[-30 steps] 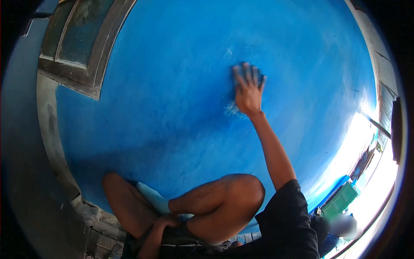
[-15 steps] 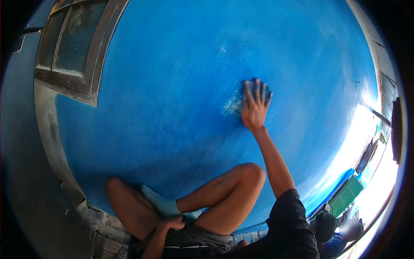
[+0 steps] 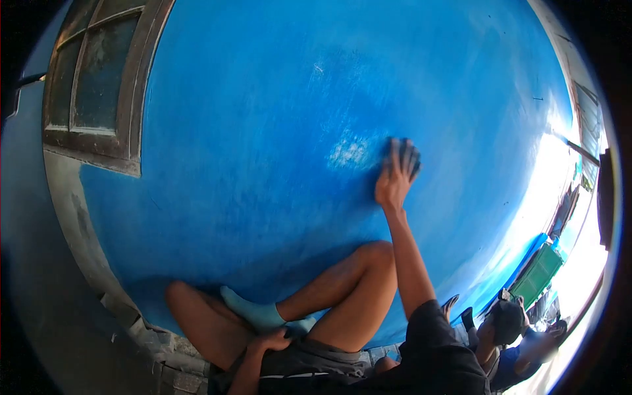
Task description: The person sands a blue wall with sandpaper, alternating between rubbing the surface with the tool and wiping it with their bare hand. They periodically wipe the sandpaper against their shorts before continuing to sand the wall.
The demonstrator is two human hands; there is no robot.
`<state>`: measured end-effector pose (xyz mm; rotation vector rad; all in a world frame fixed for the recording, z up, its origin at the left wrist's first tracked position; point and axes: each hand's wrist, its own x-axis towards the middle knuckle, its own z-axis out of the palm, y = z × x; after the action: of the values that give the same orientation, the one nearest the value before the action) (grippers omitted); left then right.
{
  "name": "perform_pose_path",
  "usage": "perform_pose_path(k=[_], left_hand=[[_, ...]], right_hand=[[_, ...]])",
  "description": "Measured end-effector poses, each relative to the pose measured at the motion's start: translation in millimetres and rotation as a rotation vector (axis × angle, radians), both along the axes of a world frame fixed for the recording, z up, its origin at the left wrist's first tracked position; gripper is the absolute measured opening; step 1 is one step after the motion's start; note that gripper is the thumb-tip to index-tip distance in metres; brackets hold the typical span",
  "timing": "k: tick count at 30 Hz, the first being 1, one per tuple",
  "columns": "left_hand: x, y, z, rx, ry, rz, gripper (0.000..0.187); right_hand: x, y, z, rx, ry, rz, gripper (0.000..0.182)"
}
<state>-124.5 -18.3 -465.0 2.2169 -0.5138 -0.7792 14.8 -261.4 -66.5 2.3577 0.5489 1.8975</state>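
Note:
Against the blue wall (image 3: 263, 131), my right hand (image 3: 397, 172) presses a dark pad (image 3: 413, 158) under its fingers, which lie close together. The pad is mostly hidden and blurred. A pale, scuffed patch (image 3: 352, 150) shows on the paint just left of this hand. In my lap, my left hand (image 3: 271, 340) rests by the dark shorts (image 3: 316, 359), close to a foot in a light blue sock (image 3: 253, 309). Its fingers are curled, and whatever is inside them, if anything, is hidden.
A wooden-framed window (image 3: 105, 79) is at the upper left. My bent knees are near the wall's base. Other people, one with a dark-haired head (image 3: 508, 322), sit at the lower right beside a green container (image 3: 536, 275). Bricks (image 3: 181, 362) lie at the lower left.
My right hand has slid slightly right and down on the wall, its fingers closer together, baring more of the pale patch. The view has shifted; my left hand stays in my lap.

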Motion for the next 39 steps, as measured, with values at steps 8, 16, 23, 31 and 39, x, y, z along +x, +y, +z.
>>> perform_pose_path(k=[8, 16, 23, 31, 39], left_hand=[[-0.4, 0.4, 4.0, 0.066, -0.019, 0.001, 0.074], [-6.1, 0.7, 0.4, 0.037, -0.083, 0.018, 0.073], [4.0, -1.9, -23.4, 0.002, -0.089, -0.02, 0.075], [3.8, -2.5, -22.4, -0.033, 0.044, 0.035, 0.077], [-1.8, -2.3, -8.0, -0.01, -0.011, 0.018, 0.075]], right_hand=[[13.5, -7.6, -17.9, 0.703, -0.118, -0.06, 0.052], [12.5, 2.8, 7.8, 1.028, -0.133, -0.066, 0.054], [15.1, 7.3, 44.4, 0.847, -0.149, -0.049, 0.056], [-6.3, 49.2, -23.6, -0.68, 0.112, 0.081, 0.059], [-10.2, 46.1, 71.4, -0.442, -0.001, 0.017, 0.065]])
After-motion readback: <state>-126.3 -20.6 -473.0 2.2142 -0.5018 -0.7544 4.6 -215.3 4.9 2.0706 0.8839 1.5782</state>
